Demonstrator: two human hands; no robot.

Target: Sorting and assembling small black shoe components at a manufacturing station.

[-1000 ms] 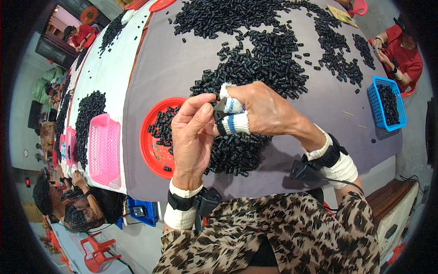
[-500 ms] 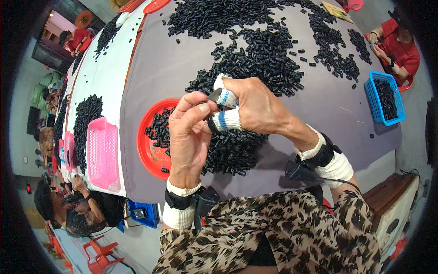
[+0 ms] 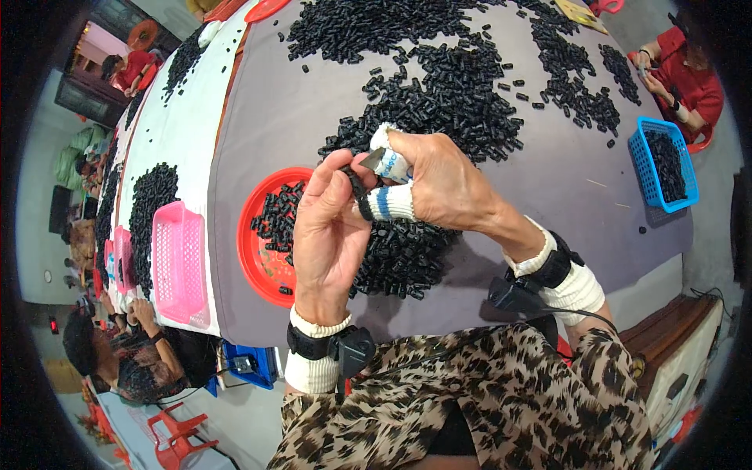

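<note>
My left hand pinches a small black cylindrical part between thumb and fingertips. Close against it is my right hand, closed on a small knife whose pointed grey blade sticks out toward the left fingers. The knife's handle is hidden in the grip. White knitted covers with blue marks wrap the right thumb and a finger. Beneath both hands spreads a heap of similar black parts. A red round tray with more of these parts lies left of my left hand.
Larger heaps of black parts cover the far side of the grey-covered table. A blue basket holding parts stands at right, near a co-worker in red. A pink basket sits at left, near another seated person.
The left fingers have shifted, and the black part now shows upright between them. The blade has drawn slightly away to the right.
</note>
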